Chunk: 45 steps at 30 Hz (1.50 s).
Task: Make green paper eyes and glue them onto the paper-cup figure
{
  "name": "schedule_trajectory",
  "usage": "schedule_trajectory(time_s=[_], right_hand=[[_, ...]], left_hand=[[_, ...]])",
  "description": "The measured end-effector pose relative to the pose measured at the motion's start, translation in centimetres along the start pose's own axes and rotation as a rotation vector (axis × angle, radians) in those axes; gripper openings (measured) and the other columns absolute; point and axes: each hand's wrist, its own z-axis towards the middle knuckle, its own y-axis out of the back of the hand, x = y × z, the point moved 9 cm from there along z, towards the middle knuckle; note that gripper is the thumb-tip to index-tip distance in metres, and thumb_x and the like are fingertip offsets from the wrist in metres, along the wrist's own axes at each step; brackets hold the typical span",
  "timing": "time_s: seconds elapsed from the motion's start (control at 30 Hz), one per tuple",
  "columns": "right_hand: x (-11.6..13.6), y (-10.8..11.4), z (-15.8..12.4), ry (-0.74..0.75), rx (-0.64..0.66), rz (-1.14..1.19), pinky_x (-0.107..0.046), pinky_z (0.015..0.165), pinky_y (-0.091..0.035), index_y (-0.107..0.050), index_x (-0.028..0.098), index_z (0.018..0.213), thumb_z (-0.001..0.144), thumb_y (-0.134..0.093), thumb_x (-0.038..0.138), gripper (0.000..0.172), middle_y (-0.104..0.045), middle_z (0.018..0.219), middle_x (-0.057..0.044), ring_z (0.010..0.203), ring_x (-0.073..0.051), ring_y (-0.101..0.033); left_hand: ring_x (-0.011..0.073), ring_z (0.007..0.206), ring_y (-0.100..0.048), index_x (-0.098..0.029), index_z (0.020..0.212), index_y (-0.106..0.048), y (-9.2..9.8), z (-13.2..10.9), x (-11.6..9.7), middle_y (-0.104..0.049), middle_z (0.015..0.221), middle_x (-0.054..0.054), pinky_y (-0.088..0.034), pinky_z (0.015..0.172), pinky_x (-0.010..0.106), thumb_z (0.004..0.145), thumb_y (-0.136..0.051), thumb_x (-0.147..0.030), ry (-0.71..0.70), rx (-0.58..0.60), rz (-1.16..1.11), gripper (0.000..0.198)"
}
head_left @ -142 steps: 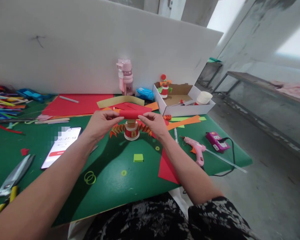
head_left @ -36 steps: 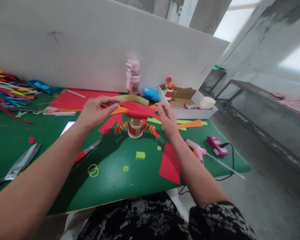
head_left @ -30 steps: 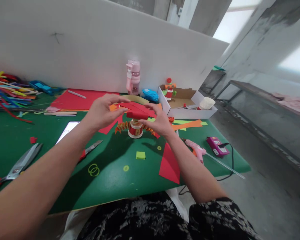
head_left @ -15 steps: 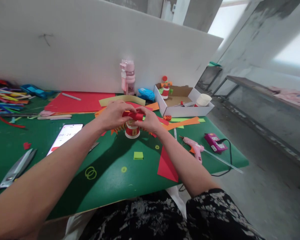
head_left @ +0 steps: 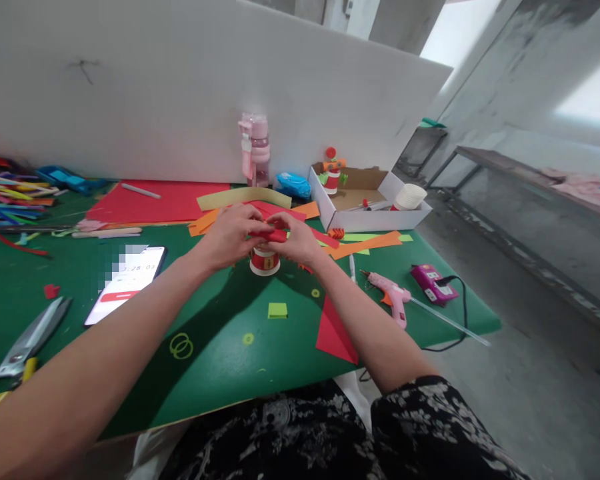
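Hands meet over the middle of the green table (head_left: 220,373). We find the left hand (head_left: 229,235) and the right hand (head_left: 301,243) drawn close together, each gripping one end of a small red paper roll (head_left: 276,235). Fingers of both hands are curled in and pinched tight on the roll. The roll lies roughly level, just above a small red-and-white cup (head_left: 265,262) that stands upright on the table. Whether roll and cup touch, we cannot tell.

We record a phone (head_left: 125,285) lying flat with its screen lit, left of the left forearm, and scissors (head_left: 25,343) at the near left edge. A green paper square (head_left: 277,310) lies near the cup on the person's side. A red paper triangle (head_left: 335,331) sits just beside the right forearm. A pink glue gun (head_left: 393,298) lies further right, with a purple device (head_left: 430,283) beyond it. A white box (head_left: 375,217) stands open at the far right, and a pink bottle (head_left: 254,148) stands upright against the white board.
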Motion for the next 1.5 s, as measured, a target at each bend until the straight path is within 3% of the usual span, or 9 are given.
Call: schedule_trajectory(time_s=[0.13, 0.3, 0.47, 0.77, 1.1, 1.5], right_hand=[[-0.1, 0.0, -0.2, -0.022, -0.004, -0.018, -0.038, 0.086, -0.051, -0.062, 0.02, 0.098, 0.067, -0.08, 0.034, 0.038, -0.069, 0.102, -0.003, 0.098, -0.023, -0.065], [0.2, 0.2, -0.4, -0.017, -0.002, -0.013, -0.037, 0.086, -0.05, -0.063, 0.021, 0.1, 0.069, -0.077, 0.031, 0.036, -0.069, 0.102, -0.002, 0.097, -0.022, -0.065], [0.3, 0.1, -0.2, 0.0, 0.01, -0.023, -0.037, 0.087, -0.05, -0.063, 0.019, 0.101, 0.069, -0.077, 0.031, 0.038, -0.068, 0.105, -0.004, 0.098, -0.022, -0.065], [0.9, 0.7, -0.6, 0.065, -0.013, -0.055, -0.037, 0.087, -0.049, -0.062, 0.018, 0.096, 0.069, -0.077, 0.036, 0.036, -0.068, 0.102, -0.004, 0.096, -0.022, -0.064], [0.4, 0.5, -0.7, 0.026, -0.007, -0.037, -0.036, 0.083, -0.049, -0.063, 0.019, 0.091, 0.068, -0.079, 0.036, 0.033, -0.069, 0.096, -0.002, 0.092, -0.02, -0.064], [0.2, 0.4, -0.7, 0.014, -0.002, -0.073, -0.037, 0.087, -0.049, -0.063, 0.018, 0.092, 0.067, -0.08, 0.033, 0.033, -0.07, 0.101, -0.004, 0.097, -0.021, -0.065]], left_hand=[[0.0253, 0.101, -0.056, -0.025, 0.105, -0.075, -0.2, -0.7, -0.8, -0.068, 0.1, 0.006, -0.04, 0.087, 0.042, 0.093, -0.052, -0.036, -0.068, -0.001, 0.154, 0.028], [0.0235, 0.102, -0.056, -0.021, 0.109, -0.07, -0.1, -1.2, -1.1, -0.069, 0.105, 0.003, -0.039, 0.087, 0.04, 0.096, -0.042, -0.031, -0.092, -0.009, 0.242, 0.033], [0.0247, 0.099, -0.057, -0.021, 0.096, -0.069, 0.0, -1.2, -1.4, -0.071, 0.099, 0.006, -0.038, 0.086, 0.042, 0.095, -0.048, -0.029, -0.107, -0.026, 0.293, 0.023], [0.0247, 0.096, -0.056, -0.023, 0.097, -0.073, -0.2, -1.4, -1.9, -0.071, 0.098, 0.006, -0.036, 0.085, 0.042, 0.097, -0.047, -0.029, -0.119, -0.031, 0.322, 0.027], [0.0244, 0.094, -0.054, -0.023, 0.097, -0.074, -0.9, -1.4, -1.9, -0.069, 0.089, 0.006, -0.035, 0.084, 0.042, 0.097, -0.044, -0.032, -0.13, 0.041, 0.356, 0.031], [0.0279, 0.094, -0.055, -0.024, 0.09, -0.077, -1.6, -1.0, -1.3, -0.072, 0.091, 0.007, -0.036, 0.085, 0.047, 0.092, -0.05, -0.03, -0.092, 0.108, 0.373, 0.027]])
